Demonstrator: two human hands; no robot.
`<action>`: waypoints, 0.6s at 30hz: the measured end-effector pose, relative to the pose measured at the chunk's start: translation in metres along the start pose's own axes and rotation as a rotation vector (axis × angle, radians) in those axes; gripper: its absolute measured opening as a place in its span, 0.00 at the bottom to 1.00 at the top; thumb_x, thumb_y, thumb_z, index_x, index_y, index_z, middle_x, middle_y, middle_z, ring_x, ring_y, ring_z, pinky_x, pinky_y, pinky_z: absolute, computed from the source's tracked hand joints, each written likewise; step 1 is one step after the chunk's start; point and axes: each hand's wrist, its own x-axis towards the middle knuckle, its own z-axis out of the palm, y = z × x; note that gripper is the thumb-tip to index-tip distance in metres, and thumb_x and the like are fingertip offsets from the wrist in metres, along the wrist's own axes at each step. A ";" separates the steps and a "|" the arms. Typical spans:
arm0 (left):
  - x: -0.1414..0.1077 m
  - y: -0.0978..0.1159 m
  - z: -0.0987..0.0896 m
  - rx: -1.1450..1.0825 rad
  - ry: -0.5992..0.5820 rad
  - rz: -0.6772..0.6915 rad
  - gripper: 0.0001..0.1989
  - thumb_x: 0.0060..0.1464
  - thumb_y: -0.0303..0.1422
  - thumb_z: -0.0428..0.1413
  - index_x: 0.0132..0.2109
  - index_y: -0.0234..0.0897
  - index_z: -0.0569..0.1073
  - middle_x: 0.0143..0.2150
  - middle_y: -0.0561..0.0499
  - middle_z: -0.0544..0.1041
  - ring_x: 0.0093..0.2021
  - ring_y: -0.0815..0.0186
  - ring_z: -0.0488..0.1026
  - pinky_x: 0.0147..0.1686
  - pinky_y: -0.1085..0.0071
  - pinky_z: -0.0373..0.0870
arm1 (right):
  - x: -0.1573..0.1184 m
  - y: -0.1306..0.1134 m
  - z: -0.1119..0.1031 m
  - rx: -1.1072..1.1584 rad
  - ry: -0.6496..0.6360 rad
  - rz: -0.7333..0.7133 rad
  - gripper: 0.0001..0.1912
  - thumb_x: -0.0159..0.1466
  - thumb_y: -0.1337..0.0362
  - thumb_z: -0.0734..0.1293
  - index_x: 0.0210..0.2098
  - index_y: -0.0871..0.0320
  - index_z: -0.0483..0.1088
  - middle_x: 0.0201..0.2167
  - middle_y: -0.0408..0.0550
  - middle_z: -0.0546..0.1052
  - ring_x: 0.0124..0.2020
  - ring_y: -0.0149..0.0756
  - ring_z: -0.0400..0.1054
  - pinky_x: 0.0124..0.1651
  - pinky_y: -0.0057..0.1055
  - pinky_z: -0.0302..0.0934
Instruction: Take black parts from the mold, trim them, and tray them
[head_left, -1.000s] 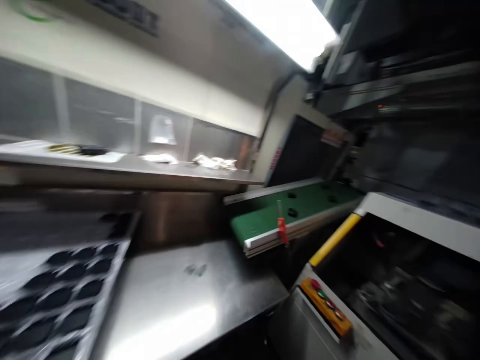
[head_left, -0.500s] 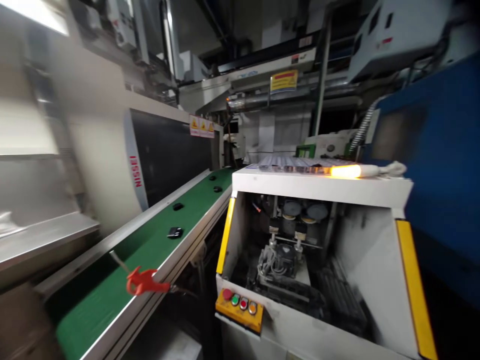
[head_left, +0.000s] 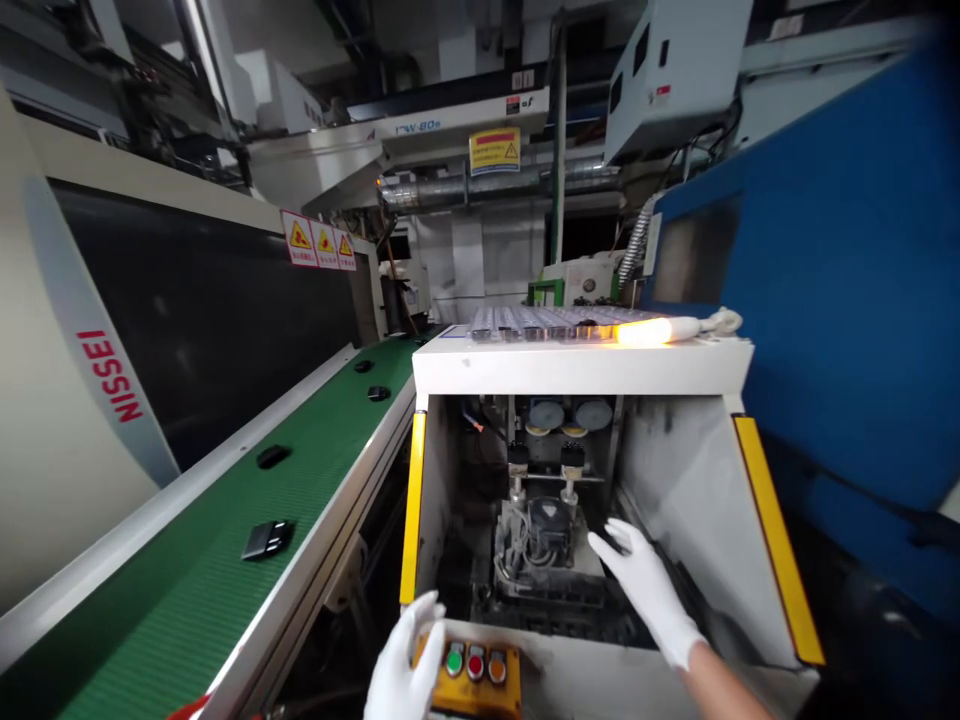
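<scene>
White gloves cover both of my hands. My left hand [head_left: 405, 662] is over the left end of the yellow button box [head_left: 480, 692], fingers apart and nothing in them; whether it touches the box I cannot tell. Inside the front opening of the white machine [head_left: 577, 370], my right hand [head_left: 637, 572] reaches forward with spread fingers, holding nothing. Just left of it stands the dark mechanism [head_left: 550, 525], with two upright posts that each carry a black piece [head_left: 572, 455]. Green, red and orange buttons show on the box.
On the left, a green conveyor belt [head_left: 187, 570] carries several black plastic parts [head_left: 268, 540]. Clear trays [head_left: 525, 322] and a glowing lamp [head_left: 652, 331] lie on the machine's top. Yellow strips [head_left: 780, 540] edge the opening. A blue machine [head_left: 840, 270] stands at right.
Both gloved hands have come into view from below. My view has turned right and closer to the machine, and the red air gun has slipped almost out of the lower edge.
</scene>
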 end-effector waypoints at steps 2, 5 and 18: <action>0.023 0.015 0.001 0.016 0.000 0.031 0.25 0.54 0.46 0.54 0.57 0.42 0.68 0.57 0.45 0.75 0.60 0.57 0.70 0.62 0.59 0.65 | 0.018 -0.009 0.004 -0.022 0.054 -0.001 0.40 0.53 0.45 0.70 0.58 0.65 0.64 0.58 0.64 0.70 0.59 0.50 0.65 0.63 0.41 0.56; 0.056 0.030 0.017 0.041 0.000 0.086 0.27 0.54 0.44 0.54 0.59 0.40 0.66 0.58 0.44 0.73 0.61 0.58 0.68 0.65 0.57 0.60 | 0.043 -0.022 0.012 -0.054 0.102 -0.001 0.45 0.52 0.45 0.71 0.61 0.66 0.61 0.59 0.65 0.69 0.60 0.51 0.64 0.63 0.41 0.55; 0.203 0.107 0.174 0.031 0.123 0.120 0.34 0.50 0.35 0.59 0.64 0.36 0.61 0.61 0.42 0.71 0.61 0.56 0.68 0.63 0.61 0.62 | 0.157 -0.031 0.059 -0.192 0.116 -0.101 0.49 0.51 0.46 0.71 0.65 0.64 0.55 0.58 0.61 0.71 0.58 0.51 0.67 0.59 0.42 0.61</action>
